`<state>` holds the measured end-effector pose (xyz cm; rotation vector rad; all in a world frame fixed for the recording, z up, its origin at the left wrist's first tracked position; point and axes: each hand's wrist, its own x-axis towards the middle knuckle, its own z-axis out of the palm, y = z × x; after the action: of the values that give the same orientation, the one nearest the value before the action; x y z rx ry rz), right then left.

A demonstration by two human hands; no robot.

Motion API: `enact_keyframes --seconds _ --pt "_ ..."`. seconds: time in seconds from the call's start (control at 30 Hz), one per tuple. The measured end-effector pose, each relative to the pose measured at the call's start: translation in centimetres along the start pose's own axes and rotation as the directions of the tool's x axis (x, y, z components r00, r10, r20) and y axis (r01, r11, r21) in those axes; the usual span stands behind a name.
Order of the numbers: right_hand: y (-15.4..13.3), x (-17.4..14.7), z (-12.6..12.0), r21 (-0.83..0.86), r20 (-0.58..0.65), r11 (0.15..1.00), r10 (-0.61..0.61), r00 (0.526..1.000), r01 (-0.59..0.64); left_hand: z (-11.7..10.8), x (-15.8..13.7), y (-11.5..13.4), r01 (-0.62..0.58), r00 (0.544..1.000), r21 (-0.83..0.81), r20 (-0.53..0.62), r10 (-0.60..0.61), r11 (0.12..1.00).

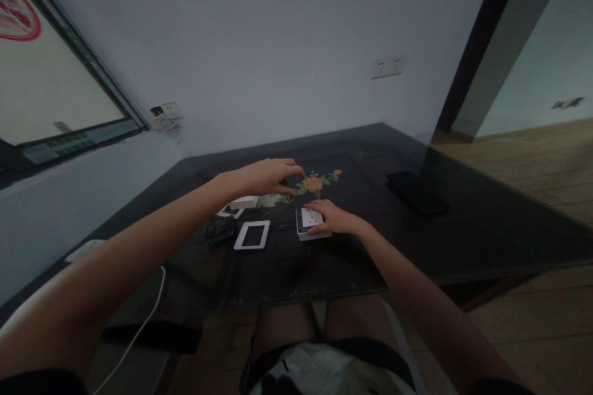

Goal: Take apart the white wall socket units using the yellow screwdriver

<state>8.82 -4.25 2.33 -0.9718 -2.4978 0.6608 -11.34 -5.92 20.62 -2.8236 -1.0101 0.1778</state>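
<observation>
My right hand [334, 217] grips a white wall socket [311, 217], its thumb at the near side and its fingers along the far edge. The socket has dark slots in its face and sits on a white box-like base [315, 236]. Over the table's painted flower, my left hand [274, 176] is raised with thumb and forefinger apart; nothing clear shows between them. Below that hand lies a white rectangular frame [238, 241] with an open middle. Left of it is a dark plastic piece [219, 229], and behind are a white box [244, 202] and another white frame [226, 212], partly covered.
The dark table [361, 259] reaches to the wall. A black flat object [417, 193] lies on its right side. A white cable [152, 311] hangs over the left front edge. Wall outlets [388, 66] are fixed behind, and a window [55, 74] is at the left.
</observation>
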Motion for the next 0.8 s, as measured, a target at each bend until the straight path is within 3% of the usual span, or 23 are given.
enact_keyframes --seconds 0.1,0.37,0.57,0.7,0.8 --pt "0.1 -0.1 -0.1 -0.002 -0.001 1.000 0.000 1.000 0.000 0.4 -0.1 -0.5 -0.095 0.995 -0.078 0.017 0.097 0.992" --pt "-0.4 -0.2 -0.4 0.003 0.024 1.000 0.024 0.999 -0.024 0.5 0.7 -0.3 0.009 0.999 -0.062 -0.037 -0.011 0.998" --pt "-0.1 -0.1 -0.1 0.006 0.011 1.000 0.022 1.000 -0.023 -1.1 0.6 -0.5 -0.063 0.998 -0.097 -0.006 0.063 0.993" --pt "-0.1 -0.1 -0.1 -0.003 0.014 1.000 0.015 1.000 -0.015 -0.8 0.8 -0.3 0.088 0.996 -0.004 0.020 -0.088 0.996" --pt "-0.3 -0.1 -0.2 -0.009 0.009 1.000 0.001 1.000 -0.001 -0.2 1.0 0.0 0.161 0.986 0.025 -0.052 -0.159 0.987"
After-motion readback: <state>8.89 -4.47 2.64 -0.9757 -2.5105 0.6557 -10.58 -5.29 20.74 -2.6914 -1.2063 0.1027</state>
